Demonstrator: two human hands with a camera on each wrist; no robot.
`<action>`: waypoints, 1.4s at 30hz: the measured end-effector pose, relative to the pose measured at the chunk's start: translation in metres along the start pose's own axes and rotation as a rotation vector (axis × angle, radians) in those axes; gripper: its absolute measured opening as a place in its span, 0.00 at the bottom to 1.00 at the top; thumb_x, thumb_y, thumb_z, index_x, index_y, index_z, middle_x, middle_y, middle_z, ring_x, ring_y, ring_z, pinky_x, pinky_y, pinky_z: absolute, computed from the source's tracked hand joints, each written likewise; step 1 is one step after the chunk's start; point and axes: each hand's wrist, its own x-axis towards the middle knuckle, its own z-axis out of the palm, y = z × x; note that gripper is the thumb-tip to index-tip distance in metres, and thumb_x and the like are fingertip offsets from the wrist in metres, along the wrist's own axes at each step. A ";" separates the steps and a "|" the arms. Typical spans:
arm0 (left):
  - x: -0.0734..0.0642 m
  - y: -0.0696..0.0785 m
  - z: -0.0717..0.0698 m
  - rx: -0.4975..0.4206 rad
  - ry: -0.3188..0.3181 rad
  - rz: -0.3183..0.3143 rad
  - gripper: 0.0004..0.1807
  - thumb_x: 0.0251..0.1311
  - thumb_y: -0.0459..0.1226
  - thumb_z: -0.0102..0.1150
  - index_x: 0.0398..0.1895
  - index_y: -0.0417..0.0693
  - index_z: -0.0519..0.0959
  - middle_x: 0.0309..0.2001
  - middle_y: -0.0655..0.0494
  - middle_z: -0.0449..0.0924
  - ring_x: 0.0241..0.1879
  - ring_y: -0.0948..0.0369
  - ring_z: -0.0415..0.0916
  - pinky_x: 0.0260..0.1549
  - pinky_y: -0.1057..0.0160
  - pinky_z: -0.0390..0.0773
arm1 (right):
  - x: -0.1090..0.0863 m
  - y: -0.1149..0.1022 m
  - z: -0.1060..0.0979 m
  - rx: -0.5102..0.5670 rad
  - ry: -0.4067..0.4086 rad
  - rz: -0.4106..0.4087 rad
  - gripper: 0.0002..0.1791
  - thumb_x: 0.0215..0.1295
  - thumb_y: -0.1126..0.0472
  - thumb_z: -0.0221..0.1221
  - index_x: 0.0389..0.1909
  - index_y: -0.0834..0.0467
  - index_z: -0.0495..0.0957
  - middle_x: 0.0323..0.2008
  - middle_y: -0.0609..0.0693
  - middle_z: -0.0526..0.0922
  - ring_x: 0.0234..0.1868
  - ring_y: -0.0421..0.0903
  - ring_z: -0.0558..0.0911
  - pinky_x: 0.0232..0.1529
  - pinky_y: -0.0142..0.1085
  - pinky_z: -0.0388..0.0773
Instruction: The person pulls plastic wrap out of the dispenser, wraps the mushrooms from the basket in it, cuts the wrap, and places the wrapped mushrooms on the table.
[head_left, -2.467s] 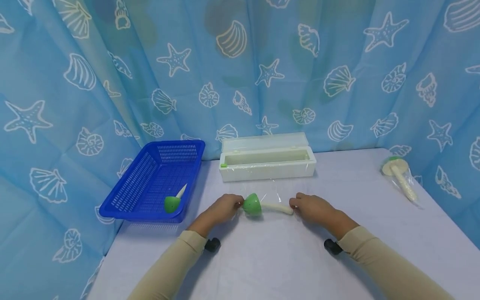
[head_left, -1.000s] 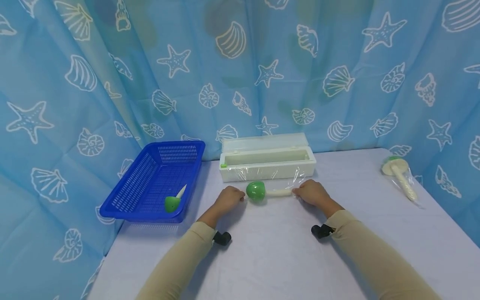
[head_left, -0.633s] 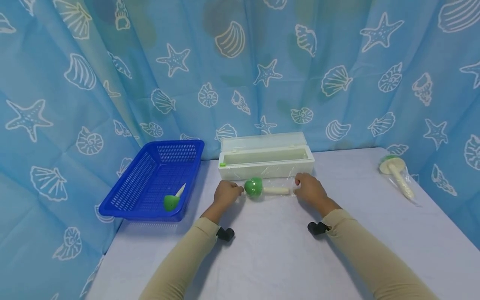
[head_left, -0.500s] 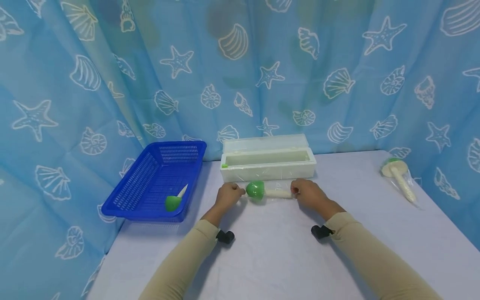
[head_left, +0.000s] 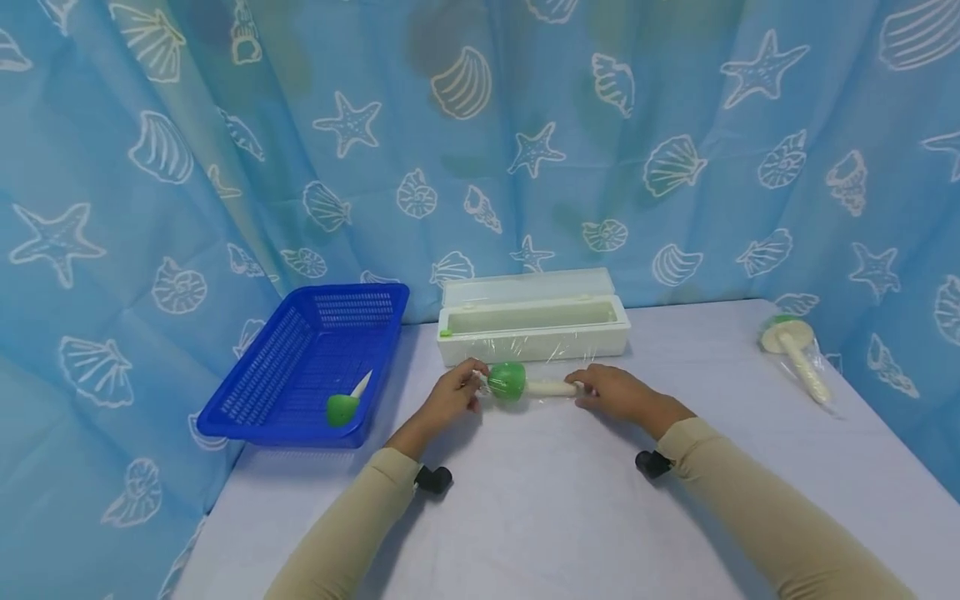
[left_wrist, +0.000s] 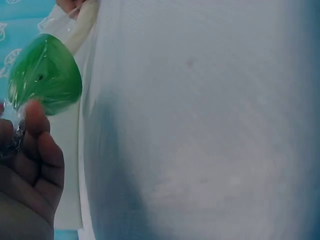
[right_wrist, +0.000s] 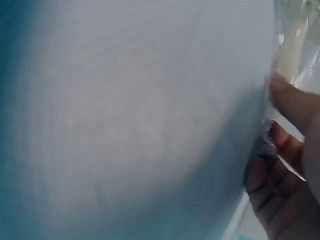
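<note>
A mushroom-shaped piece with a green cap and a white stem lies sideways in clear cling film, just in front of the white box. My left hand pinches bunched film beside the cap, its fingers curled in the left wrist view. At the stem's end, my right hand pinches the film between thumb and fingers. In the right wrist view, crumpled film shows between the fingers of the right hand, and the stem is partly visible beyond the thumb.
Behind the hands stands a long white cling film box, lid up, with a green slider. A blue basket at left holds another green-capped piece. A film-wrapped piece lies at far right on the white-covered table.
Over the earlier frames, the wrapped piece moved away from me, towards the box. The right hand briefly loosened, then took the film again nearer the stem. The left hand has turned, gathering film at the cap.
</note>
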 end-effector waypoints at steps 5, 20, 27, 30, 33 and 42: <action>0.003 0.007 0.000 0.007 -0.062 -0.018 0.25 0.70 0.25 0.40 0.66 0.48 0.73 0.38 0.45 0.77 0.26 0.59 0.73 0.27 0.62 0.73 | 0.004 0.006 0.000 0.005 0.037 0.006 0.15 0.71 0.58 0.57 0.55 0.58 0.80 0.39 0.49 0.81 0.41 0.48 0.78 0.45 0.45 0.75; 0.031 0.003 0.011 0.479 -0.049 0.012 0.36 0.57 0.44 0.69 0.64 0.36 0.69 0.58 0.44 0.74 0.57 0.50 0.72 0.55 0.53 0.72 | 0.023 0.004 0.005 0.043 -0.009 0.110 0.17 0.76 0.55 0.48 0.53 0.62 0.77 0.46 0.56 0.81 0.50 0.55 0.78 0.51 0.50 0.72; 0.032 0.005 0.007 0.496 -0.055 -0.010 0.28 0.62 0.52 0.61 0.54 0.39 0.76 0.51 0.48 0.78 0.56 0.51 0.72 0.56 0.52 0.71 | 0.023 0.012 0.006 0.133 -0.048 0.094 0.18 0.68 0.48 0.60 0.48 0.57 0.80 0.33 0.47 0.77 0.35 0.46 0.73 0.37 0.42 0.71; 0.033 0.003 0.006 0.454 -0.071 0.006 0.26 0.62 0.52 0.61 0.50 0.39 0.78 0.47 0.48 0.79 0.51 0.52 0.75 0.51 0.52 0.74 | 0.019 0.018 0.005 0.126 -0.016 0.063 0.17 0.71 0.51 0.56 0.50 0.58 0.81 0.40 0.49 0.80 0.42 0.48 0.76 0.44 0.45 0.72; 0.034 0.002 0.007 0.448 -0.098 0.007 0.27 0.62 0.50 0.62 0.52 0.36 0.78 0.47 0.47 0.80 0.50 0.53 0.75 0.49 0.54 0.75 | 0.018 0.022 0.004 0.117 -0.009 0.040 0.18 0.72 0.52 0.55 0.52 0.60 0.82 0.46 0.54 0.81 0.47 0.52 0.78 0.48 0.48 0.73; 0.041 0.006 0.002 0.475 -0.118 -0.016 0.18 0.59 0.49 0.65 0.42 0.45 0.81 0.28 0.56 0.74 0.31 0.60 0.70 0.30 0.62 0.72 | 0.024 0.020 -0.001 0.033 -0.070 0.036 0.19 0.72 0.52 0.55 0.57 0.56 0.78 0.36 0.46 0.76 0.37 0.45 0.73 0.43 0.44 0.71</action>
